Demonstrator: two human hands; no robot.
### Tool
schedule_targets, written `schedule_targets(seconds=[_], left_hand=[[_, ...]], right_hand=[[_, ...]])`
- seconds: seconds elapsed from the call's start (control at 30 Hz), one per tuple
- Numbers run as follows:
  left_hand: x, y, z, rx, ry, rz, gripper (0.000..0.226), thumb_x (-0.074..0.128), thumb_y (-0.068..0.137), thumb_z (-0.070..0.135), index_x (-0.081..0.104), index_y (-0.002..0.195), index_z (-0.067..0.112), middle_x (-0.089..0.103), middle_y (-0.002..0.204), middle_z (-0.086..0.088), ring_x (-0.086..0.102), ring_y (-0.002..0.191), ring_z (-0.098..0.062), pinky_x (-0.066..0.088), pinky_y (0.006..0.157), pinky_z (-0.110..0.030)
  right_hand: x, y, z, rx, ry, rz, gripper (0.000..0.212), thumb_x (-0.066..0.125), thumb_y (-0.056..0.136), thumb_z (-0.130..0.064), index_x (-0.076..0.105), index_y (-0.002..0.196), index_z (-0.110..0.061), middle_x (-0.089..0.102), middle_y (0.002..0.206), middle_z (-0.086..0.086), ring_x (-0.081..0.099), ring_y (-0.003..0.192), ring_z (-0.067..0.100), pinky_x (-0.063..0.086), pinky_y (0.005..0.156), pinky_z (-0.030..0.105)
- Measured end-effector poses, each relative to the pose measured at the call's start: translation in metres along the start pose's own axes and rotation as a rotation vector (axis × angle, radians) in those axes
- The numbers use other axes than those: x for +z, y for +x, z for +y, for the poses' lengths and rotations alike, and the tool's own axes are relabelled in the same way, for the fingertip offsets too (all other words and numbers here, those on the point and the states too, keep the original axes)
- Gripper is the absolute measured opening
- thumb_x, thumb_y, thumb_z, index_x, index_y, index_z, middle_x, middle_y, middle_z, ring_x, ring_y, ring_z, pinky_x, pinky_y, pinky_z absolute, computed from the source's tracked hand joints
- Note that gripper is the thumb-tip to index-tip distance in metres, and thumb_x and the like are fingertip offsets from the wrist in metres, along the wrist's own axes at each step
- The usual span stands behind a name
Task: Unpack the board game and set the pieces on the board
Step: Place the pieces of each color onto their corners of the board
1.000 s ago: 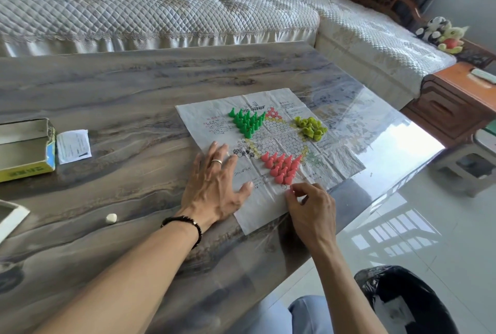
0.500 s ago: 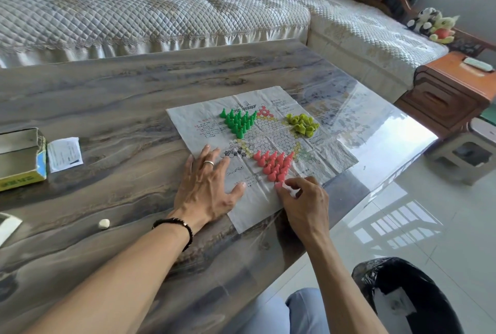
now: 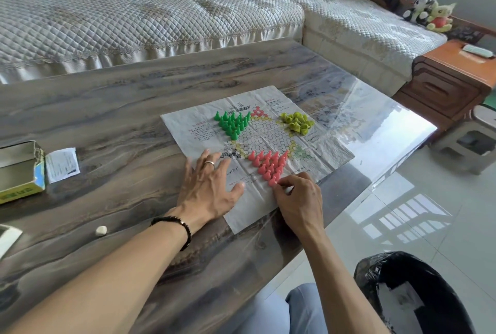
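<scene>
A creased paper game board (image 3: 257, 145) lies on the marble-patterned table. Green pegs (image 3: 232, 122) stand in a triangle at its far left corner of the star. Red pegs (image 3: 269, 165) stand in a triangle at the near point. Yellow-green pegs (image 3: 296, 122) lie in a loose heap on the right. My left hand (image 3: 208, 188) rests flat with spread fingers on the board's near left part. My right hand (image 3: 296, 198) pinches the nearest red peg at the tip of the red triangle.
An open game box (image 3: 20, 169) with a paper slip (image 3: 62, 164) beside it sits at the table's left edge. A small white piece (image 3: 101, 230) lies loose near me. A sofa runs behind the table; a black-lined bin (image 3: 410, 296) stands at lower right.
My right hand has shifted slightly left and forward to the tip of the red triangle. The left hand stays flat on the board.
</scene>
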State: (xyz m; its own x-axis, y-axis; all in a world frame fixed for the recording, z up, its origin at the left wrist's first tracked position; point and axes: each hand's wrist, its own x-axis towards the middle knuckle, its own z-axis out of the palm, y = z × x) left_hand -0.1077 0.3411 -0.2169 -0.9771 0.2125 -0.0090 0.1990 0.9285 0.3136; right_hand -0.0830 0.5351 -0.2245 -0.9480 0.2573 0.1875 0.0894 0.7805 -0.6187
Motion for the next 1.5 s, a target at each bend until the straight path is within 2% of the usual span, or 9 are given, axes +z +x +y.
schedule_targets(seconds=[0.13,0.27,0.37,0.5,0.87,1.03,1.17,1.3,1.5], left_hand=[[0.004,0.011,0.02,-0.002,-0.044,0.031,0.065,0.039,0.095,0.051,0.027,0.15,0.019,0.022,0.16,-0.009,0.008,0.149,-0.023,0.003,0.12,-0.051],[0.017,0.021,0.024,-0.051,-0.047,0.068,0.064,0.037,0.096,0.051,0.025,0.151,0.021,0.021,0.16,-0.007,0.008,0.149,-0.023,0.001,0.12,-0.053],[0.027,0.024,0.022,-0.062,0.013,0.074,0.069,0.027,0.093,0.057,0.022,0.152,0.022,0.017,0.162,-0.005,0.005,0.15,-0.023,-0.001,0.119,-0.054],[0.031,0.024,0.019,-0.056,0.029,0.093,0.082,0.01,0.081,0.064,0.024,0.152,0.023,0.017,0.161,-0.007,0.005,0.15,-0.023,-0.003,0.119,-0.053],[0.029,0.026,0.024,-0.08,0.085,0.073,0.087,0.008,0.079,0.069,0.024,0.152,0.023,0.016,0.162,-0.005,0.005,0.15,-0.023,0.002,0.118,-0.059],[0.03,0.026,0.023,-0.084,0.078,0.077,0.081,0.017,0.084,0.068,0.024,0.151,0.023,0.016,0.162,-0.004,0.005,0.15,-0.022,0.002,0.118,-0.058],[0.032,0.025,0.024,-0.082,0.049,0.111,0.079,0.025,0.085,0.067,0.031,0.149,0.022,0.022,0.16,-0.005,0.01,0.149,-0.023,0.003,0.118,-0.058],[0.032,0.025,0.024,-0.079,0.047,0.123,0.078,0.026,0.085,0.066,0.033,0.148,0.021,0.023,0.16,-0.006,0.012,0.149,-0.024,0.003,0.118,-0.058],[0.031,0.025,0.024,-0.074,0.05,0.123,0.079,0.025,0.084,0.066,0.033,0.148,0.02,0.023,0.16,-0.007,0.012,0.149,-0.025,0.003,0.118,-0.058]], right_hand=[[-0.001,0.0,0.005,-0.01,0.011,-0.001,0.013,0.064,0.082,-0.016,0.074,0.09,-0.015,0.055,0.086,-0.006,0.056,0.078,0.015,0.039,0.071,0.024],[-0.008,0.006,0.013,-0.027,0.049,0.001,0.011,0.063,0.084,-0.017,0.073,0.089,-0.015,0.057,0.088,-0.006,0.057,0.075,0.012,0.043,0.07,0.024],[-0.016,0.022,0.017,-0.046,0.053,0.02,0.011,0.063,0.086,-0.018,0.073,0.087,-0.015,0.058,0.087,-0.006,0.056,0.073,0.01,0.042,0.069,0.023],[-0.024,0.062,0.024,-0.056,0.027,0.038,0.012,0.061,0.086,-0.017,0.072,0.087,-0.013,0.063,0.09,-0.002,0.059,0.076,0.015,0.051,0.073,0.033],[-0.013,0.161,0.028,-0.211,-0.179,-0.03,0.031,0.059,0.082,-0.012,0.069,0.111,-0.016,0.068,0.097,0.006,0.063,0.087,0.023,0.053,0.07,0.035],[-0.003,0.177,0.021,-0.222,-0.342,-0.103,0.02,0.056,0.08,-0.001,0.07,0.092,-0.008,0.057,0.093,0.006,0.051,0.081,0.019,0.037,0.059,0.027],[-0.003,0.182,0.019,-0.225,-0.433,-0.109,0.016,0.051,0.083,0.002,0.065,0.085,-0.005,0.056,0.092,0.009,0.05,0.073,0.021,0.046,0.06,0.032],[-0.003,0.189,0.025,-0.192,-0.443,-0.146,0.008,0.053,0.075,0.005,0.059,0.075,-0.001,0.06,0.08,0.012,0.058,0.067,0.026,0.055,0.061,0.04],[-0.005,0.194,0.03,-0.185,-0.483,-0.219,0.007,0.052,0.078,0.001,0.052,0.072,-0.003,0.053,0.068,0.009,0.051,0.059,0.022,0.046,0.051,0.034]])
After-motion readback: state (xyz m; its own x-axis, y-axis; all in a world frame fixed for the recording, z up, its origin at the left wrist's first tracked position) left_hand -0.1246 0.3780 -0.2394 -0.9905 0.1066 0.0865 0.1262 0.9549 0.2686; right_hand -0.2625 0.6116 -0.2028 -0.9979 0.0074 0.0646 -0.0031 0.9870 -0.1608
